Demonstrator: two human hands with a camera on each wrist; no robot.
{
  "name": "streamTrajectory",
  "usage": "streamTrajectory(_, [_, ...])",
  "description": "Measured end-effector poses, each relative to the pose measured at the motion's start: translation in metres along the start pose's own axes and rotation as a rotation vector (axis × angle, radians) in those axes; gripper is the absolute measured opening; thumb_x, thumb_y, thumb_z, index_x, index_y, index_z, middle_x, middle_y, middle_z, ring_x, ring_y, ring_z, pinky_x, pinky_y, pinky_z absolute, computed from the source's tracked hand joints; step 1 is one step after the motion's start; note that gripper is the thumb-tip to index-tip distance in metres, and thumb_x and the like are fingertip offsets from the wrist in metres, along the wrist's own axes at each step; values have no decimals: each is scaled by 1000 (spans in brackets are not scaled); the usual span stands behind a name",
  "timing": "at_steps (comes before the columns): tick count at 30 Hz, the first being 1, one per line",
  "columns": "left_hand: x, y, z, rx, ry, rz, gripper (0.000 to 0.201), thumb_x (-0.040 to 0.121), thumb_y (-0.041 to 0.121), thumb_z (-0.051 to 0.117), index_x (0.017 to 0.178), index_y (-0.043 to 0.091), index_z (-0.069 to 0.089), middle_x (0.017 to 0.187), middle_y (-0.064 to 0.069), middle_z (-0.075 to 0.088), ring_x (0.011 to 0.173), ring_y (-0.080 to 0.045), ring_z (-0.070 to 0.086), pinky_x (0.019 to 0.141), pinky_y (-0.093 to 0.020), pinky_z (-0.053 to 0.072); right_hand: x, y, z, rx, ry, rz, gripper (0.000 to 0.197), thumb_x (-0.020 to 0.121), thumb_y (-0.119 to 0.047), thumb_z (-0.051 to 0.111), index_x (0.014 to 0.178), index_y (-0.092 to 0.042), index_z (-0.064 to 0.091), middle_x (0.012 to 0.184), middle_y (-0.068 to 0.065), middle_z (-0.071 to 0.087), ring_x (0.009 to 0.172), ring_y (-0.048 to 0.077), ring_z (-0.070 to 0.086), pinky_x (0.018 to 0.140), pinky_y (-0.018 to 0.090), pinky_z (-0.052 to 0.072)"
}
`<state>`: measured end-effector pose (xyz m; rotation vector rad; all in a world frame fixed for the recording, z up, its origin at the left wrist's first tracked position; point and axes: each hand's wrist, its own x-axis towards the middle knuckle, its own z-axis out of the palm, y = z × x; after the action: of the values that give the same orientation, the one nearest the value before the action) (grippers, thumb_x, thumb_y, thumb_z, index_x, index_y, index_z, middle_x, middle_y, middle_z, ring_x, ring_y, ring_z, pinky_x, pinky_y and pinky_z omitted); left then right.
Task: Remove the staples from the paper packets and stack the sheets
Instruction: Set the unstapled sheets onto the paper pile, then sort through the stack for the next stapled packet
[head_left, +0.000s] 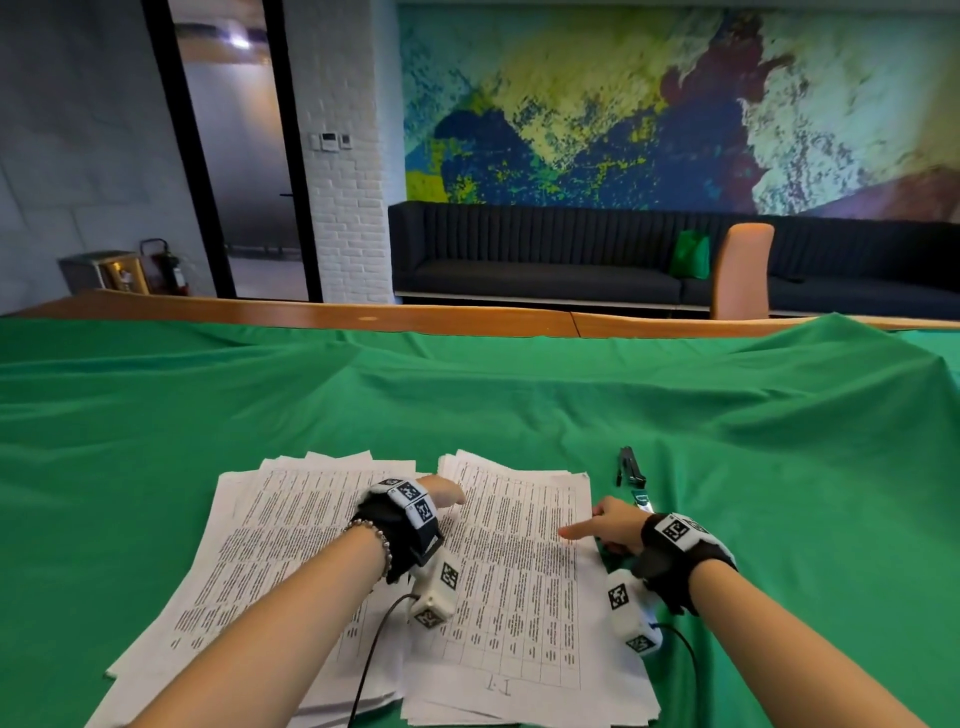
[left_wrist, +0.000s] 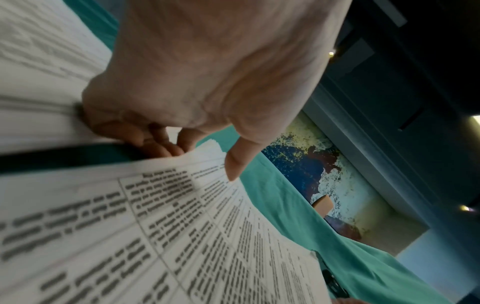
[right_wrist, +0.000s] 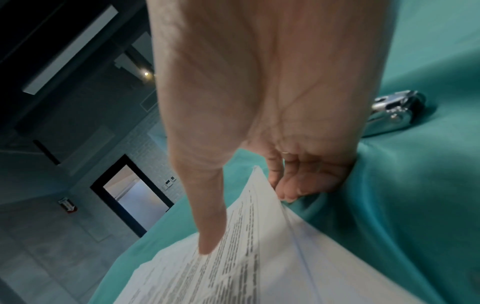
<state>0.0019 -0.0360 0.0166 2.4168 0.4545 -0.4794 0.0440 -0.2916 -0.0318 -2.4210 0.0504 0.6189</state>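
Observation:
Two piles of printed sheets lie side by side on the green cloth: a left pile (head_left: 270, 561) and a right pile (head_left: 519, 587). My left hand (head_left: 441, 493) holds the right pile's left edge (left_wrist: 182, 205), with the thumb on top and the fingers curled under. At the pile's right edge (right_wrist: 259, 257) my right hand (head_left: 605, 525) pinches the sheets the same way, thumb on the print and fingers tucked beneath. A black and chrome staple tool (head_left: 630, 467) lies on the cloth just beyond my right hand, also visible as the staple tool (right_wrist: 394, 113) in the right wrist view.
The green cloth (head_left: 519, 395) covers the table, rumpled and raised at the far right. A wooden table edge (head_left: 363, 317) runs along the back. A brown chair back (head_left: 740, 270) and a dark sofa (head_left: 519, 260) stand beyond it.

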Motion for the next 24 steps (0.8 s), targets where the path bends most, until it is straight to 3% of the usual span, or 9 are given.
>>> streamTrajectory(2, [0, 0, 4, -35, 16, 20, 42, 104, 19, 36, 140, -2, 42, 147, -13, 42, 132, -27, 43, 107, -31, 37, -1, 1, 0, 33, -20, -14, 48, 68, -50, 82, 69, -18, 46, 59, -4, 45, 51, 13, 38, 52, 25, 32])
streamTrajectory(6, [8, 0, 15, 13, 28, 15, 44, 101, 14, 41, 140, -5, 39, 121, -16, 55, 105, -22, 47, 73, -23, 45, -5, 3, 0, 230, -35, -33, 29, 80, -21, 79, 84, -14, 51, 66, -2, 48, 54, 11, 40, 50, 23, 34])
streamTrajectory(8, [7, 1, 20, 59, 62, -24, 62, 99, 22, 45, 149, -3, 17, 141, -19, 39, 130, -30, 38, 99, -33, 44, -7, 5, 0, 291, -35, -28, 28, 81, -15, 78, 88, -12, 51, 66, 0, 47, 53, 11, 39, 49, 23, 33])
streamTrajectory(10, [6, 1, 23, 92, 101, -23, 60, 99, 25, 46, 147, -1, 20, 152, -20, 25, 141, -36, 23, 115, -42, 25, -5, 7, 0, 327, -33, -20, 30, 80, -14, 78, 89, -11, 49, 67, 0, 47, 54, 12, 39, 50, 24, 33])
streamTrajectory(12, [8, -1, 26, 119, 111, -20, 53, 99, 26, 46, 143, 1, 30, 151, -19, 26, 141, -35, 24, 116, -41, 23, -4, 10, 0, 365, -19, -4, 35, 79, -12, 79, 94, -10, 48, 68, 2, 48, 53, 12, 40, 48, 24, 34])
streamTrajectory(16, [13, -6, 25, 96, 85, -42, 60, 95, 26, 53, 146, 6, 27, 153, -20, 22, 140, -35, 25, 113, -42, 30, -2, 13, 3, 417, 8, 11, 43, 77, -11, 80, 102, -9, 44, 79, 5, 57, 56, 14, 50, 49, 26, 42])
streamTrajectory(18, [13, -6, 23, 42, 89, -46, 63, 94, 26, 55, 147, 9, 27, 152, -18, 26, 138, -34, 28, 112, -40, 31, -1, 14, 3, 425, 0, 2, 46, 75, -13, 81, 104, -9, 46, 93, 8, 64, 73, 21, 63, 63, 35, 55])
streamTrajectory(20, [11, -6, 23, 11, 71, -43, 64, 94, 25, 56, 148, 9, 26, 152, -17, 27, 139, -33, 28, 113, -39, 31, -4, 12, 2, 417, 3, -10, 50, 73, -14, 83, 108, -9, 47, 107, 12, 65, 96, 30, 67, 84, 47, 56])
streamTrajectory(24, [7, -4, 30, 51, 59, -71, 66, 93, 29, 56, 149, 12, 26, 155, -20, 13, 139, -37, 27, 115, -43, 28, -13, 6, 1, 444, -53, -49, 32, 80, -5, 75, 103, -14, 54, 114, 8, 66, 105, 30, 64, 91, 47, 53])
